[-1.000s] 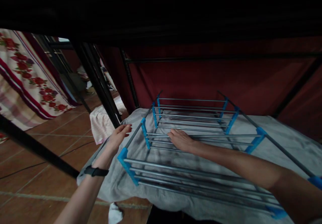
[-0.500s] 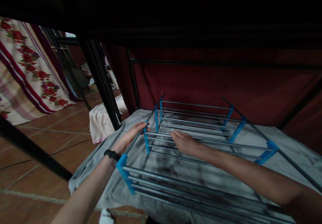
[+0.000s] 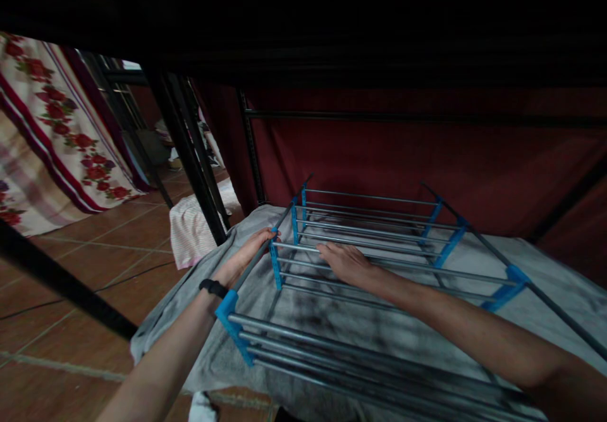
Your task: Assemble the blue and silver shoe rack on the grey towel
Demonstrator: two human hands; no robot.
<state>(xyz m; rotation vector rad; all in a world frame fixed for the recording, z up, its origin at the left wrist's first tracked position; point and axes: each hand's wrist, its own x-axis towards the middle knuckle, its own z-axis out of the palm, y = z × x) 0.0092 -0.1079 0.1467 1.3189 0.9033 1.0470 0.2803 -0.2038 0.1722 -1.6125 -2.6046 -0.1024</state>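
Grey cloth [image 3: 474,257] under metal rack [image 3: 370,245], terracotta tile floor [image 3: 109,245] beside.

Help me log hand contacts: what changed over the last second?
The left hand moved right from beside the drying rack onto its left side bar. The right hand stayed flat on the middle rods; the grey cloth stayed put.
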